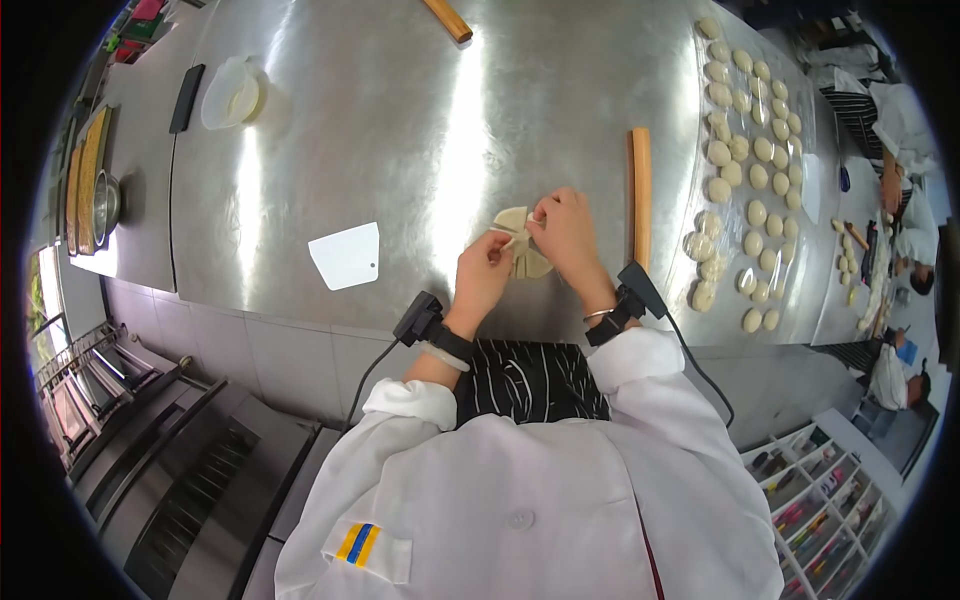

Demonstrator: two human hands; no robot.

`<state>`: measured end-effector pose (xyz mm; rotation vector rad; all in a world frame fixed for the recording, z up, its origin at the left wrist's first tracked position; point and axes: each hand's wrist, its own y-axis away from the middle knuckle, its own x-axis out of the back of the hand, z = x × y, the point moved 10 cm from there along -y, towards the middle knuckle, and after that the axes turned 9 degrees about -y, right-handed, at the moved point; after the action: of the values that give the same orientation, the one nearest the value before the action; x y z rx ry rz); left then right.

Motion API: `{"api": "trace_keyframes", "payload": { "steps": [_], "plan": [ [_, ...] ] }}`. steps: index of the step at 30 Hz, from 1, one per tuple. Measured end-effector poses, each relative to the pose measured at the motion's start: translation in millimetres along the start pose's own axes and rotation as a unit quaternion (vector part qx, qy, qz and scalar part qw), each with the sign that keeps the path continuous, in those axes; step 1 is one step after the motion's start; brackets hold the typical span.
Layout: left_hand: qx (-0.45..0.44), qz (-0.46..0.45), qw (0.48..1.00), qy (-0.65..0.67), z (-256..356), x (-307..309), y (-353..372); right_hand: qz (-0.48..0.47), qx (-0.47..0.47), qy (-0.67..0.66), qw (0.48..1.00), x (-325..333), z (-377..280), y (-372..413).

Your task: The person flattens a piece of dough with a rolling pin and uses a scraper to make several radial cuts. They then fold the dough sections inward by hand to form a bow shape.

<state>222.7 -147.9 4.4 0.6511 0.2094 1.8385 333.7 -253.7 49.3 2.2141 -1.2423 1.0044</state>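
A flat, pale piece of dough point(532, 264) with cuts in it lies on the metal table near its front edge. My left hand point(484, 272) is at its left side, thumb and fingers pinched on a bit of the dough. From the right, my right hand point(564, 230) pinches another part near the dough's upper right, its fingers closed. Both hands are close together, with a small gap between the fingertips. Part of the dough is hidden under the fingers.
A white scraper point(346, 256) lies left, a wooden rolling pin point(641, 198) right, and another rolling pin point(448, 20) at the far edge. Many dough balls point(758, 183) sit at the right. A plastic container point(232, 93) stands upper left. Several people point(912, 230) are at far right.
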Motion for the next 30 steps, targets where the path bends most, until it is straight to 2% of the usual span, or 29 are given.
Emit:
{"api": "trace_keyframes", "payload": {
  "steps": [4,6,7,9,16,18,19,21,25,28,30],
  "plan": [
    [0.0,0.0,1.0,0.028,-4.3,-2.7,1.6,-0.061,-0.043,0.016,0.997,-11.8,2.4,2.4],
    [0.0,0.002,1.0,0.028,-5.5,-2.4,1.5,-0.061,-0.173,-0.209,0.961,-13.7,29.0,9.0],
    [-0.002,0.0,1.0,0.025,-4.5,-2.1,1.2,-0.063,-0.173,-0.208,0.961,-13.0,30.6,10.3],
    [-0.016,-0.002,1.0,0.012,1.4,-0.3,0.6,-0.039,-0.192,-0.326,0.925,-11.4,37.4,14.6],
    [-0.048,0.008,0.999,-0.025,18.2,5.0,2.2,-0.054,-0.187,-0.173,0.965,1.0,43.0,22.7],
    [-0.036,-0.006,0.999,-0.016,16.0,2.7,1.4,-0.03,-0.181,-0.058,0.981,13.6,38.2,24.0],
    [-0.026,-0.016,1.0,-0.005,14.7,1.2,0.2,-0.028,-0.183,-0.059,0.981,11.3,46.2,25.6],
    [-0.032,-0.02,0.999,-0.019,16.9,2.3,0.5,0.021,-0.234,-0.261,0.936,8.6,72.0,31.9],
    [-0.044,-0.025,0.998,-0.039,18.4,1.8,0.1,0.014,-0.245,-0.234,0.941,20.5,69.1,56.0],
    [-0.041,-0.034,0.998,-0.042,21.4,0.6,0.7,-0.003,-0.203,-0.176,0.963,1.0,50.0,84.8],
    [-0.046,-0.034,0.997,-0.044,21.3,-0.2,0.9,0.047,-0.158,-0.09,0.982,2.9,33.5,88.3]
  ]
}}
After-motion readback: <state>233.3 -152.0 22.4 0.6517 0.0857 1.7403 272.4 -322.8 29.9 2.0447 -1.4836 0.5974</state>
